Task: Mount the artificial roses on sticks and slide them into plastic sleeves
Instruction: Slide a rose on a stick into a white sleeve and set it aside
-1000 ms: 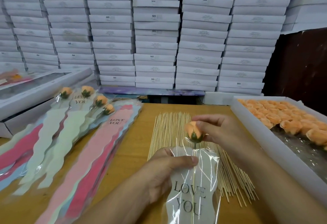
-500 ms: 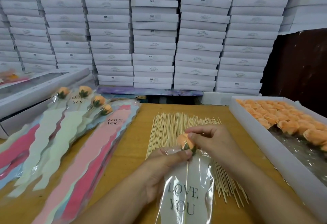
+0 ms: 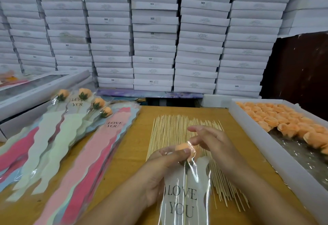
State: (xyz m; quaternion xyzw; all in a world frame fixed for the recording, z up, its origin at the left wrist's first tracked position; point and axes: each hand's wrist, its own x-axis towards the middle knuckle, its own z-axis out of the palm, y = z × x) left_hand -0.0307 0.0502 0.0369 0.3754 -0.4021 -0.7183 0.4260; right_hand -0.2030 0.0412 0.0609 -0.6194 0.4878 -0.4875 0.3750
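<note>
While left grip (image 3: 159,168) pinches sleeve (image 3: 184,198) around rose (image 3: 182,149) (stick barely visible), right grip (image 3: 211,141) spread.

- The rose (image 3: 184,149) by my thumb is soft orange.
- My sleeve (image 3: 184,196) is clear and white, with dark words "LOVE YOU".
- The sticks (image 3: 170,132) are pale yellow.
- The table (image 3: 134,152) is yellow-brown.
- The spare sleeves (image 3: 74,153) are pink, red, light green and blue.
- The boxes (image 3: 152,47) are white.

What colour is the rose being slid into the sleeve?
Pale orange rose, seen through the clear sleeve; head view.
</note>
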